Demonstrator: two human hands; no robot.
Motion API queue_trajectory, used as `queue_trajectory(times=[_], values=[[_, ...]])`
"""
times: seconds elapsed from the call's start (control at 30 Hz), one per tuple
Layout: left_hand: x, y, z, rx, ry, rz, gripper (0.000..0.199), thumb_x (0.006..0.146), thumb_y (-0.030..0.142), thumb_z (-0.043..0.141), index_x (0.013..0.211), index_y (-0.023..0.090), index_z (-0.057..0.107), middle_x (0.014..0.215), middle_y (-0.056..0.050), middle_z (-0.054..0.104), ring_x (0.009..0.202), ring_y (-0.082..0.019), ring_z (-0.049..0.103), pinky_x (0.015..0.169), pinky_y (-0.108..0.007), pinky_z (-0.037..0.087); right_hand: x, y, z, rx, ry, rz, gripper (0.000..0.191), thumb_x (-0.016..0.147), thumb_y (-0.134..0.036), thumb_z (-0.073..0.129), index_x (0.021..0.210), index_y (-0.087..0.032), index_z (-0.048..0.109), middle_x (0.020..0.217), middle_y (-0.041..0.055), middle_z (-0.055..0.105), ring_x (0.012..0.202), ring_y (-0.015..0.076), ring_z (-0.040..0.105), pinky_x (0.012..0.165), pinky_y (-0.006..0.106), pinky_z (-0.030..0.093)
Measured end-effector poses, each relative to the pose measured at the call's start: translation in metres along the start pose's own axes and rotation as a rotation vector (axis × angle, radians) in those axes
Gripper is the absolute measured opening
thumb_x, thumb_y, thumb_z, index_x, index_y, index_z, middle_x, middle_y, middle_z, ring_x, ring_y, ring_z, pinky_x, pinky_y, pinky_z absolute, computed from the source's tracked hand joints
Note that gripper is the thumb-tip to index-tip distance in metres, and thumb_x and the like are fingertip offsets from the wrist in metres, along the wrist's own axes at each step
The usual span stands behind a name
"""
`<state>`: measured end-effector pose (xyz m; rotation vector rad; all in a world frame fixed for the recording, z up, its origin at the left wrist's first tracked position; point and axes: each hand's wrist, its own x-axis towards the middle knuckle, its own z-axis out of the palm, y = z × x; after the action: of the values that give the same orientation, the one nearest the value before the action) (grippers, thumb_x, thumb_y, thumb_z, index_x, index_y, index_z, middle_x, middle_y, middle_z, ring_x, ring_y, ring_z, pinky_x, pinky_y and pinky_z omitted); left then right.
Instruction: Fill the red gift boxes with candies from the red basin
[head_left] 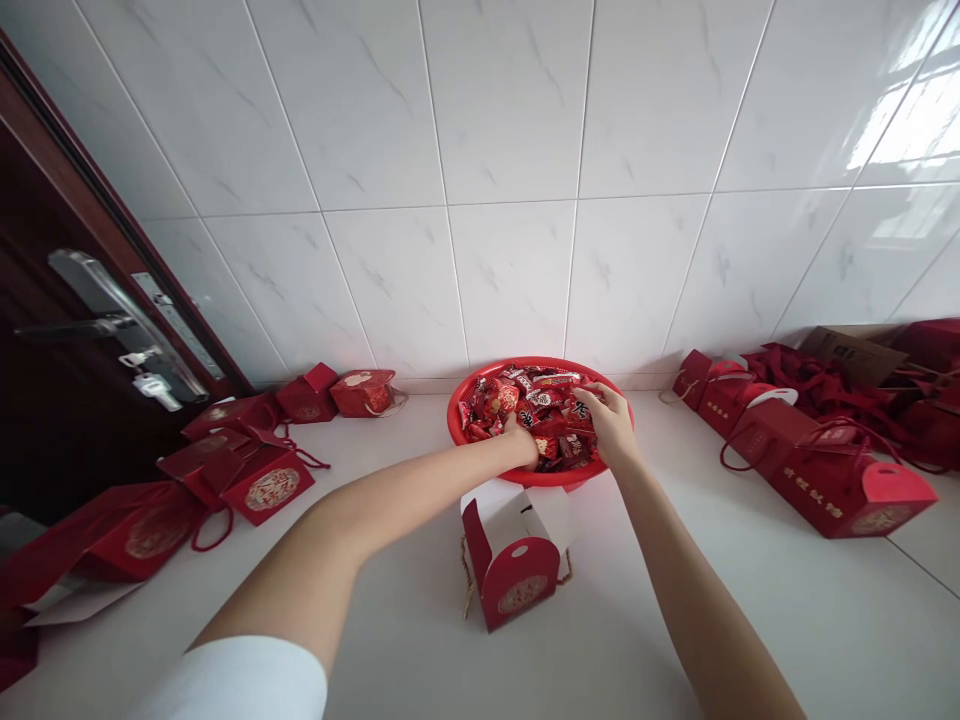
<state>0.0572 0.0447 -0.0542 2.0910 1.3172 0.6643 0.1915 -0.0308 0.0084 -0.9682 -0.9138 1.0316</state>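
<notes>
A red plastic basin [455, 420] stands against the tiled wall, heaped with red-wrapped candies [546, 398]. My left hand [523, 445] reaches in among the candies; its thumb shows, but the other fingers are hidden. At the basin's right side is my right hand [611, 420], its thumb and forefinger closed on a red-wrapped candy [583, 412] with dark lettering. In front of the basin sits a red gift box [517, 590], its flaps up, its white inside showing and twisted cord handles hanging at its sides.
Several red gift boxes [270, 490] with cord handles lie along the left, near a dark door with a metal handle [112, 325] and hanging keys. More red boxes [817, 470] line the right side, beside a pile of red bags [832, 385]. White tiles [510, 280] rise behind.
</notes>
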Motion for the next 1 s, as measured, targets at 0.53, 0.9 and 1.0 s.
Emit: queue_trajectory(times=[0.53,0.9,1.0], values=[[-0.047,0.001,-0.057,0.268,-0.18,0.006,0.049,0.039,0.004,0.078,0.029,0.023,0.034,0.033,0.001,0.038,0.064,-0.032,0.063,0.097,-0.053,0.041,0.0,0.005,0.014,-0.003,0.008,-0.026,0.025,0.062,-0.043,0.078,0.073,-0.023,0.066,0.069,-0.0001,0.071,0.064,0.0223,0.067,0.057,0.032,0.051],[-0.053,0.019,-0.106,-0.267,-0.054,0.031,0.01,0.064,0.029,0.072,0.065,0.02,0.078,0.068,-0.001,0.074,0.074,-0.02,0.067,0.075,-0.031,0.052,0.004,0.01,0.018,0.016,-0.005,-0.039,0.024,0.062,-0.043,0.079,0.072,-0.024,0.067,0.068,-0.0011,0.07,0.064,0.0194,0.063,0.059,0.031,0.05],[-0.052,0.019,-0.101,-0.425,0.0,0.01,0.013,0.064,0.032,0.075,0.067,0.02,0.079,0.075,-0.003,0.077,0.083,-0.022,0.069,0.086,-0.034,0.052,0.003,0.008,0.018,0.007,-0.02,-0.046,0.026,0.061,-0.044,0.08,0.071,-0.023,0.067,0.067,-0.0006,0.069,0.063,0.0194,0.062,0.059,0.03,0.05]])
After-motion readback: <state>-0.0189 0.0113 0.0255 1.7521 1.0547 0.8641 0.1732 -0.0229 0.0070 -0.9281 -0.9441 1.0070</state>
